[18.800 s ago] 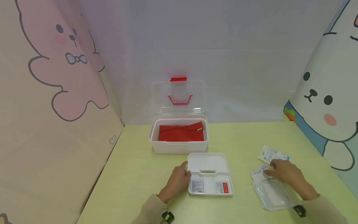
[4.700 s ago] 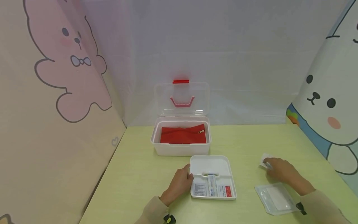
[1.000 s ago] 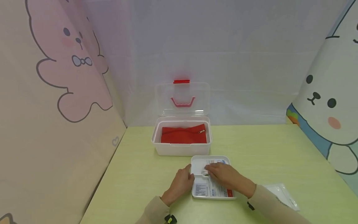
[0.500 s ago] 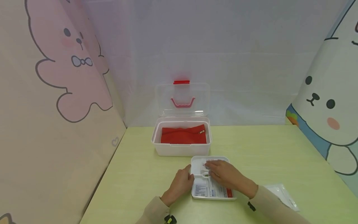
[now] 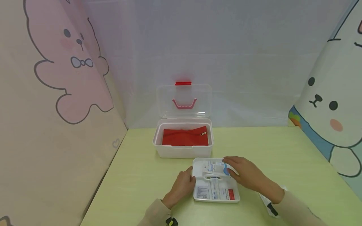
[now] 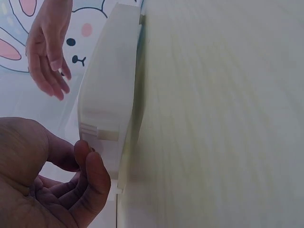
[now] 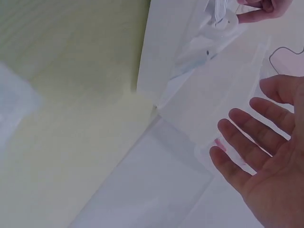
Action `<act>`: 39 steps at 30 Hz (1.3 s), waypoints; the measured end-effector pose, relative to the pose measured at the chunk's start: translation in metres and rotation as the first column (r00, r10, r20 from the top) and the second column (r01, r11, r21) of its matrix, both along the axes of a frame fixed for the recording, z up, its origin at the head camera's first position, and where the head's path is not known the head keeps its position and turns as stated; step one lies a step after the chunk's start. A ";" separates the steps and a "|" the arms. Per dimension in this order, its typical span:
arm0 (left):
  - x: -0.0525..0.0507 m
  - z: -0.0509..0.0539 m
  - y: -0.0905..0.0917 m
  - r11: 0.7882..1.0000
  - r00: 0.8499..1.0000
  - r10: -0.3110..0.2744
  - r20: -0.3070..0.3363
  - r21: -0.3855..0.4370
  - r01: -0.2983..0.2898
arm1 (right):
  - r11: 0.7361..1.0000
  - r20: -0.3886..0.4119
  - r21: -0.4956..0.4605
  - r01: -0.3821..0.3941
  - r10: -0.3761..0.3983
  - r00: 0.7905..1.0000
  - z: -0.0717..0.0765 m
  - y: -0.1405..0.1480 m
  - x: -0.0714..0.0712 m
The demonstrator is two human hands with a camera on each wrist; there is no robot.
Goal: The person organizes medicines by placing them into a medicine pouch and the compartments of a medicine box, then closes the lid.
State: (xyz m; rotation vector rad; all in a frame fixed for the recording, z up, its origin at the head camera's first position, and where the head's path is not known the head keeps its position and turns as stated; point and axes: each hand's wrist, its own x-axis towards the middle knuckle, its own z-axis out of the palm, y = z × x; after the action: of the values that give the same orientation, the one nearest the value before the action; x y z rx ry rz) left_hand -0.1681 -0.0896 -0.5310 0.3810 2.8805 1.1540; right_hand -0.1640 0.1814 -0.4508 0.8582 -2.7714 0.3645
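My left hand (image 5: 181, 187) holds the left edge of a white divided plastic tray (image 5: 198, 173); in the left wrist view its curled fingers touch the tray's side. A white packet with a blue swoosh and "Surgical"-like print (image 5: 210, 166) lies in the tray's far section. Across the near section lies a narrow white packet (image 5: 215, 188), between a packet with grey print (image 5: 202, 192) and one with a red end (image 5: 231, 194). Over the tray's far right corner is my right hand (image 5: 249, 174), fingers loosely extended; the right wrist view shows nothing in it.
A white box (image 5: 183, 152) with its clear lid (image 5: 164, 100) raised stands behind the tray, a red zippered pouch (image 5: 183, 138) inside. A clear plastic pack (image 5: 266, 202) lies on the yellow table (image 5: 135, 175), partly under my right forearm. Cloth walls surround the table.
The packets once at the right now lie in the tray. In the last half second my right hand has come off the blue-swoosh packet and moved right. My left hand stays at the tray's edge.
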 end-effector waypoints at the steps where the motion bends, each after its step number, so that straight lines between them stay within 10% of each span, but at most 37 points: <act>1: 0.000 0.000 0.000 1.000 1.000 -0.001 -0.001 -0.002 0.001 | 1.000 0.009 0.002 0.005 -0.005 1.000 0.002 0.006 0.001; 18: 0.001 0.003 0.000 1.000 1.000 0.001 0.013 -0.009 -0.001 | 0.992 0.214 0.093 0.087 -0.106 0.971 0.013 0.091 0.018; 39: 0.002 0.002 0.001 1.000 1.000 0.005 0.006 -0.015 -0.004 | 0.987 0.352 0.122 0.104 -0.141 0.925 -0.029 0.142 0.035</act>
State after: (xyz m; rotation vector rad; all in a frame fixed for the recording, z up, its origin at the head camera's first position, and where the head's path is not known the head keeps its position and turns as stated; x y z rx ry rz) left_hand -0.1662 -0.0887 -0.5292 0.3700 2.8842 1.1318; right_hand -0.1295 0.3236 -0.4798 0.6914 -3.1897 0.3961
